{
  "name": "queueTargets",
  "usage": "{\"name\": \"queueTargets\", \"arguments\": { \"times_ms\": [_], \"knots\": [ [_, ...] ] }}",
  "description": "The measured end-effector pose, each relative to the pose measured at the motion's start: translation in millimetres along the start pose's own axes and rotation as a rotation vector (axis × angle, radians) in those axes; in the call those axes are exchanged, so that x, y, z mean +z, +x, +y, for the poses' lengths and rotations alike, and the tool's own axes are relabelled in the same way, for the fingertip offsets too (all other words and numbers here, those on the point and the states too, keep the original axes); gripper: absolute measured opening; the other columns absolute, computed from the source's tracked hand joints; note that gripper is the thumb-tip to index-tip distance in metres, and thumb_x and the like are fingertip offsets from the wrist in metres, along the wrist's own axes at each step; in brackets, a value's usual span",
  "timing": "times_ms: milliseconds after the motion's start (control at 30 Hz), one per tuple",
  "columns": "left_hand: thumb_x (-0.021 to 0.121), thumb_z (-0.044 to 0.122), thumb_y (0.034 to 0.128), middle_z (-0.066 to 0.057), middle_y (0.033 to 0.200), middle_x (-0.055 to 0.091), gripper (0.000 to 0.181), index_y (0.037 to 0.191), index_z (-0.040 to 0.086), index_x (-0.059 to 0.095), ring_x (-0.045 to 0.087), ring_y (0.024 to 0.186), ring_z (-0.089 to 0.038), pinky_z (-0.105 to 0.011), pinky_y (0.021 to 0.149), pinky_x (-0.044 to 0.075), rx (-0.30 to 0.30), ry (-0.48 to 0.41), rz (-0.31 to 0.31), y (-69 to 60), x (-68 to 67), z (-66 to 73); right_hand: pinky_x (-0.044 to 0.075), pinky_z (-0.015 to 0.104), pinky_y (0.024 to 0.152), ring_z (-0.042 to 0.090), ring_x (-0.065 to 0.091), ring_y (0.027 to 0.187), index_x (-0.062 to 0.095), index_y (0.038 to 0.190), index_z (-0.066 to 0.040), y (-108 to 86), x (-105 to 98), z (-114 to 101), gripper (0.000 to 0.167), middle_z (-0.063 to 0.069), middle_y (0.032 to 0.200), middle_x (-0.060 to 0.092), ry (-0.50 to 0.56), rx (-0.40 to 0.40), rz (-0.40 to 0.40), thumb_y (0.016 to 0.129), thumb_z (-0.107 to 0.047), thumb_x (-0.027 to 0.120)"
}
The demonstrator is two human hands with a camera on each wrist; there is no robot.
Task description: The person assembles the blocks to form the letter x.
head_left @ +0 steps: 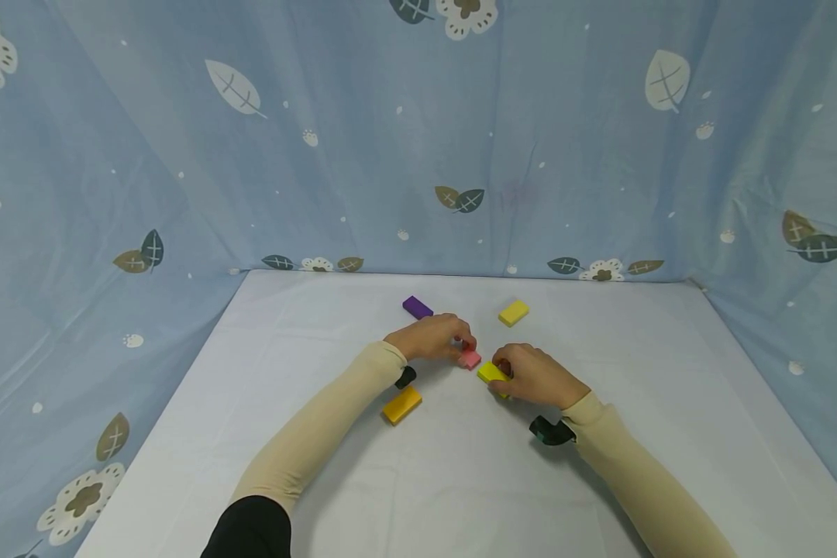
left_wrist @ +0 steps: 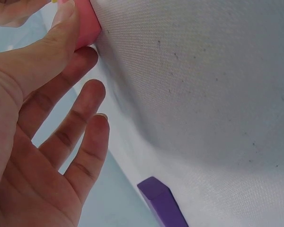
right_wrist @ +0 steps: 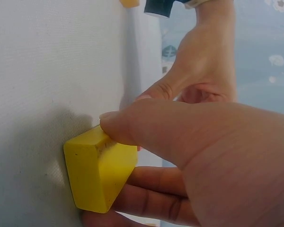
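Observation:
Near the middle of the white table my left hand (head_left: 434, 337) pinches a pink block (head_left: 470, 359) between thumb and forefinger. In the left wrist view the pink block (left_wrist: 88, 26) sits at the top edge, with the other fingers loosely spread below it. Just to the right, my right hand (head_left: 539, 375) grips a bright yellow block (head_left: 490, 373) by its sides. The right wrist view shows that yellow block (right_wrist: 102, 170) close to the cloth, the thumb on one side and fingers on the other. A small gap separates the two held blocks.
A purple block (head_left: 417, 307) lies behind my left hand, and another yellow block (head_left: 513, 313) lies farther back to the right. An orange-yellow block (head_left: 401, 405) rests below the left wrist. A blue patterned curtain (head_left: 363, 155) surrounds the white-covered table (head_left: 460, 496).

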State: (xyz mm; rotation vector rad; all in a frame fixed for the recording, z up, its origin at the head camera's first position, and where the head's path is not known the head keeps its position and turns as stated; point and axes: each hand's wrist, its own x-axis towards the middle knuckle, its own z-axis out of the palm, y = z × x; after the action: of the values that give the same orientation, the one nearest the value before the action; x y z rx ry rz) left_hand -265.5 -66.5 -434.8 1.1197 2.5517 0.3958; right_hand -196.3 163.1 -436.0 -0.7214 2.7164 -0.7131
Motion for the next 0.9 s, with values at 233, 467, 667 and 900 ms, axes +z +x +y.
{"name": "queueTargets", "arguments": {
  "times_ms": [233,467,667,900],
  "knots": [
    [0.073,0.024,0.0977,0.005,0.126,0.072,0.031,0.128,0.020,0.074,0.059,0.120,-0.017,-0.033,0.109,0.049,-0.002,-0.002,0.000,0.9,1.8,-2.5,0.045,0.024,0.058,0.011,0.052,0.064,0.071,0.103,-0.001,2.2,1.2,0.8,0.029,0.000,0.078,0.061,0.014,0.006,-0.008,0.086,-0.020,0.084],
    [0.073,0.026,0.0974,0.006,0.126,0.072,0.030,0.127,0.021,0.074,0.059,0.120,-0.016,-0.033,0.109,0.049,-0.003,-0.010,0.005,2.1,2.9,-3.9,0.045,0.024,0.059,0.012,0.052,0.065,0.071,0.105,0.000,2.5,1.9,0.7,0.030,0.001,0.079,0.061,0.023,0.021,-0.005,0.086,-0.020,0.084],
    [0.073,0.026,0.0974,0.006,0.126,0.072,0.031,0.128,0.020,0.074,0.059,0.121,-0.016,-0.033,0.110,0.049,-0.005,-0.009,0.003,1.8,2.7,-3.2,0.045,0.024,0.059,0.012,0.052,0.066,0.071,0.105,-0.001,3.7,3.2,0.0,0.031,0.001,0.080,0.062,0.016,0.020,-0.003,0.085,-0.021,0.084],
    [0.073,0.025,0.0974,0.005,0.126,0.072,0.030,0.127,0.019,0.074,0.060,0.121,-0.017,-0.033,0.110,0.048,0.008,-0.003,0.007,0.7,2.4,-2.0,0.046,0.025,0.059,0.012,0.053,0.065,0.072,0.105,-0.001,4.2,2.6,-3.2,0.031,0.000,0.079,0.063,0.012,0.028,0.000,0.085,-0.021,0.084]
  ]
}}
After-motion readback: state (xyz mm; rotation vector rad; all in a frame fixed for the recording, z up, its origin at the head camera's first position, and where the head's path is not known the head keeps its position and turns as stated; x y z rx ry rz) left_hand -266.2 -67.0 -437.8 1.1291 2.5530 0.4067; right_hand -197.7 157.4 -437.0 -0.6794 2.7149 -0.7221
